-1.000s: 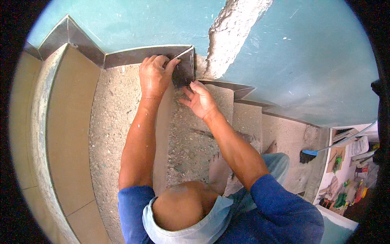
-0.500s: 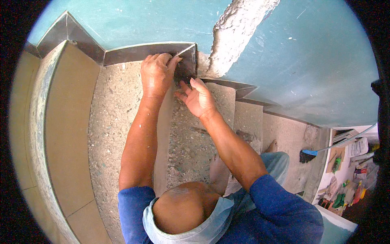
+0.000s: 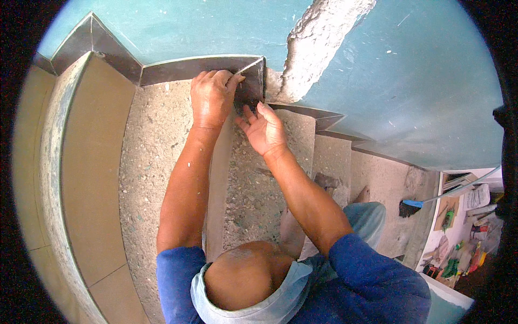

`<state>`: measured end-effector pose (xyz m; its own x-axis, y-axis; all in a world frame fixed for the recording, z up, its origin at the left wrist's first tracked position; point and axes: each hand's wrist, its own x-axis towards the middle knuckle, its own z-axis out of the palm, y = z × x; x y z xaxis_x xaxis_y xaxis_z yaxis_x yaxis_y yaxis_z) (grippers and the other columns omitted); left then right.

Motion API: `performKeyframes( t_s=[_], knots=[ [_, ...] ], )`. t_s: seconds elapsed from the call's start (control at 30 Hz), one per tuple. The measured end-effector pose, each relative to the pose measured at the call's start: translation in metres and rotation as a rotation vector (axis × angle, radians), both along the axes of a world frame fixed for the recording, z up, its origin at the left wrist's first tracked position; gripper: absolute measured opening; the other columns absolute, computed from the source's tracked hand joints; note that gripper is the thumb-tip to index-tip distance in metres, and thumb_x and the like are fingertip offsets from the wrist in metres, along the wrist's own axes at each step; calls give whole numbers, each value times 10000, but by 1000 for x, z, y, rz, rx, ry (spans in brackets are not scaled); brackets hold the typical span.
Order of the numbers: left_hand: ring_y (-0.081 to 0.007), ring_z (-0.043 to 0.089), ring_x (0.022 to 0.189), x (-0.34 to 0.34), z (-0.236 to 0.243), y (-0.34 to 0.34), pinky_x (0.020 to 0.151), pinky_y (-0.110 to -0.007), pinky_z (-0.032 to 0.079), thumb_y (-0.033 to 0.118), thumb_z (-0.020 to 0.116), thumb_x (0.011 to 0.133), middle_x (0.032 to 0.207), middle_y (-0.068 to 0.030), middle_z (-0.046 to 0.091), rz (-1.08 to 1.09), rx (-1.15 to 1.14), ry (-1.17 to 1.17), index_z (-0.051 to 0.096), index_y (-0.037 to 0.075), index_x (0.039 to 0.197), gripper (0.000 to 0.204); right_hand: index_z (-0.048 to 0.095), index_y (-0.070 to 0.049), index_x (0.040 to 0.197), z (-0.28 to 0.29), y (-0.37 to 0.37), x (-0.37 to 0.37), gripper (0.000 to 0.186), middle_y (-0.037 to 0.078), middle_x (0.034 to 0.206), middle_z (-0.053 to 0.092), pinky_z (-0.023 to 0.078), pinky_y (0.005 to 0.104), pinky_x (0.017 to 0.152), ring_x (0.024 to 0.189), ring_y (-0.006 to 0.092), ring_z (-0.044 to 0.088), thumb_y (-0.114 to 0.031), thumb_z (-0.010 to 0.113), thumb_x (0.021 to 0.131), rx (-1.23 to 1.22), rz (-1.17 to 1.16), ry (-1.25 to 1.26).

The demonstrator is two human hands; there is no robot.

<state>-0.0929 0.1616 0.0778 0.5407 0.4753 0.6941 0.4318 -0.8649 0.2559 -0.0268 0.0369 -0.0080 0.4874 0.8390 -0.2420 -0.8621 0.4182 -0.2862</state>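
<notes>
From the head view, looking down on a staircase, a dark brown, glossy tile piece with a pale slanting edge (image 3: 253, 83) stands at the foot of a blue-green painted wall (image 3: 216, 32), at the right end of a long dark brown skirting strip (image 3: 178, 69) and just left of a rough, white, unpainted patch running up the wall (image 3: 315, 54). Whether the piece sits flush with the wall cannot be told. The left hand (image 3: 210, 97) is narrow, its fingers bent and bunched at the left side of the piece, the thumb near the slanting edge; whether it grips or only presses is unclear. The right hand (image 3: 267, 131) is fairly wide, palm turned up and fingers spread, with its fingertips at the lower end of the piece. Beneath the forearms lie rough, bare, grey-beige concrete steps (image 3: 148, 146); farther left is a smooth tan tiled step (image 3: 97, 156). Lower dark brown skirting pieces (image 3: 326, 119) follow the wall to the right, well apart from a blue-headed broom with black bristles (image 3: 413, 204) and a jumble of mixed-coloured items (image 3: 458, 254) at the right edge.
</notes>
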Motion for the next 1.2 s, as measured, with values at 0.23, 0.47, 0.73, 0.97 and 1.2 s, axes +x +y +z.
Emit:
performKeyframes(
  t_s=[0.23,0.47,0.73,0.97,1.2],
  knots=[
    [-324,633,706,0,0,3,717,-454,462,312,769,847,716,-106,683,9,-33,60,659,74,686,308,608,-123,1128,-5,-1,-2,306,26,1249,604,432,561,1021,1174,265,522,-205,757,874,22,14,4],
    [-323,630,707,0,-2,1,714,-449,447,376,758,842,719,-94,688,76,-46,77,656,94,675,344,484,-113,1373,10,-1,3,667,79,1399,483,417,548,1035,1262,287,460,-478,758,885,-108,104,-152],
    [-321,625,700,2,-1,-1,713,-444,451,395,773,824,725,-95,701,124,-70,89,657,87,656,370,338,-112,1522,38,11,6,1063,123,1512,376,390,543,1030,1330,305,403,-704,777,756,-162,142,-211],
    [-324,622,702,1,0,0,713,-462,445,389,765,838,709,-103,691,85,-55,64,649,81,657,376,585,-126,1299,18,43,5,711,63,1280,608,440,503,971,1211,259,521,-625,765,825,-195,7,-214],
    [-326,627,714,0,4,-4,712,-468,441,401,756,842,721,-102,692,84,-23,83,653,89,671,371,586,-92,1284,1,60,1,700,59,1240,637,468,484,962,1149,240,574,-613,750,846,-333,-38,-234]
  ],
)
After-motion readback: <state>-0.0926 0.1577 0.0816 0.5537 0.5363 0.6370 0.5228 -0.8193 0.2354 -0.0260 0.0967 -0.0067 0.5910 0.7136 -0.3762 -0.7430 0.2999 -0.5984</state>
